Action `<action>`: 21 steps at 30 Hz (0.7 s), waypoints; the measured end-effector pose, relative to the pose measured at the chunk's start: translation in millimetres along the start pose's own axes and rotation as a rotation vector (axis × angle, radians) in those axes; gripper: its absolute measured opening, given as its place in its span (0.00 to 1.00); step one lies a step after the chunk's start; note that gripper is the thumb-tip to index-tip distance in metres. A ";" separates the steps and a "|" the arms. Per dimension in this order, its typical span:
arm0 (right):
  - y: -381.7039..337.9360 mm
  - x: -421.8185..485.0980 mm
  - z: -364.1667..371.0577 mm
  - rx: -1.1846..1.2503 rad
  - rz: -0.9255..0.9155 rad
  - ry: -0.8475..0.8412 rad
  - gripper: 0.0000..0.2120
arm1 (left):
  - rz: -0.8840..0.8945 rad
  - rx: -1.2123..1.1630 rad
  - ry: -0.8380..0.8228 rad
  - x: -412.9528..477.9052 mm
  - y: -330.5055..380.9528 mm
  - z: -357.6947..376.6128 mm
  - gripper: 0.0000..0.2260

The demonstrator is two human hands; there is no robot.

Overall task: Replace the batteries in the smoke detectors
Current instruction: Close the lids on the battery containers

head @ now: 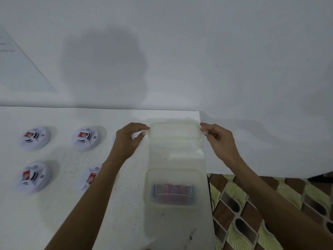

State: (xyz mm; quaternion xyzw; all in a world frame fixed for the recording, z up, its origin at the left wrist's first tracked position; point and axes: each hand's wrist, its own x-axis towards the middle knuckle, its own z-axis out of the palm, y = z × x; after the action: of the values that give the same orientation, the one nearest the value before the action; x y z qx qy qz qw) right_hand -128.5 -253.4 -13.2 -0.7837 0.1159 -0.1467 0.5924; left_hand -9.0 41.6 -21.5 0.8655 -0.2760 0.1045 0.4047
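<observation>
Two end tabs, pinched in my left hand (128, 137) and right hand (219, 139), held the translucent rectangular plastic lid (174, 131), probably light and bendy, just beyond the clear plastic tub (148, 195) of red batteries (173, 191).

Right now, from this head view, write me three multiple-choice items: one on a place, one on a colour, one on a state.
1. Where do the smoke detectors lie from the container? A left of it; B right of it; C inside it.
2. The batteries in the container look: A blue; B red; C green.
3. The lid is: A pinched by both hands; B held by one hand; C lying untouched.
Answers: 1 A, they sit on the table to its left. 2 B, red shows inside it. 3 A, the left hand and right hand each pinch a side tab.
</observation>
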 end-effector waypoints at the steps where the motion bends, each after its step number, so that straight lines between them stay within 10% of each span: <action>1: 1.1 -3.9 0.6 -0.022 -0.021 -0.006 0.17 | 0.007 0.027 -0.025 -3.9 -2.8 0.2 0.08; 9: 20.1 -17.9 7.8 -0.237 -0.181 -0.038 0.12 | 0.158 0.307 -0.105 -14.2 -6.2 10.0 0.13; 21: 19.6 -19.7 15.0 -0.385 -0.171 0.006 0.05 | -0.083 0.082 -0.138 -22.4 13.2 18.0 0.11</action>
State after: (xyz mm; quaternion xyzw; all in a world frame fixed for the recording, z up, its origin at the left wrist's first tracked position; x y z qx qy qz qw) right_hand -141.5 -238.4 -37.8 -0.8890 0.0766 -0.1739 0.4167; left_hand -35.6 29.9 -33.7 0.8972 -0.2627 0.0393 0.3529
